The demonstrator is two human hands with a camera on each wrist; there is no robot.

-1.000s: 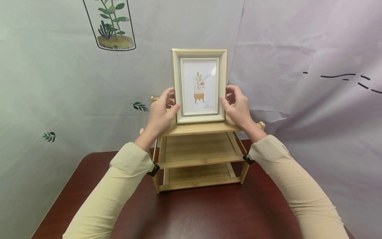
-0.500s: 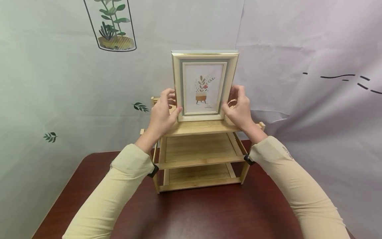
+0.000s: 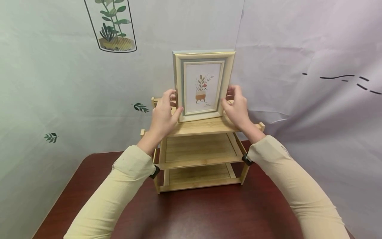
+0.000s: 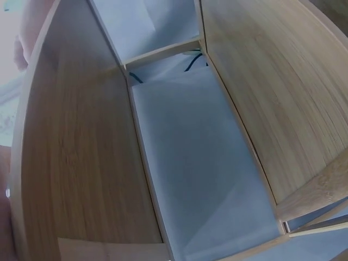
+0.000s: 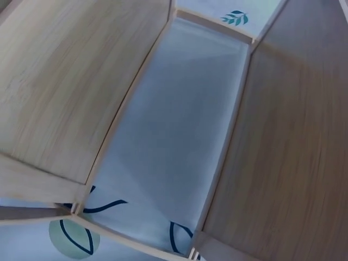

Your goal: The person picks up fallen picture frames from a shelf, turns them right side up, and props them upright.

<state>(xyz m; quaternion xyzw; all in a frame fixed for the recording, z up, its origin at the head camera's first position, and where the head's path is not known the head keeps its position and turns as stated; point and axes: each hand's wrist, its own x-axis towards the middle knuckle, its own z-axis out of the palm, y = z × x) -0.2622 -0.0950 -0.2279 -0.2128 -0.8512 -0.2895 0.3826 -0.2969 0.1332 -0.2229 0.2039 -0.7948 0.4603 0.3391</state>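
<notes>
A cream picture frame [image 3: 203, 115] with a gold-toned edge and a potted-plant print stands upright on the top board of a wooden shelf rack [image 3: 197, 128], its left side turned slightly nearer. My left hand [image 3: 164, 114] holds its lower left edge, thumb at the front and fingers toward the back. On the opposite edge, my right hand [image 3: 237, 108] has its thumb at the front corner and its fingers curled behind. The frame hides some of the fingertips. Both wrist views mostly show the rack's boards [image 4: 92, 141] [image 5: 76, 81] from below.
The rack's lower tiers [image 3: 203, 149] sit beneath the hands, on a dark red table [image 3: 191, 212]. Behind hangs a pale cloth backdrop [image 3: 283, 39] with printed plants and dark strokes. Small posts [image 3: 261, 126] rise at the top board's corners.
The picture frame tilts and turns between both hands: its right side swings back and its lower right corner lifts or shifts rearward. Both hands stay at its sides, moving only slightly.
</notes>
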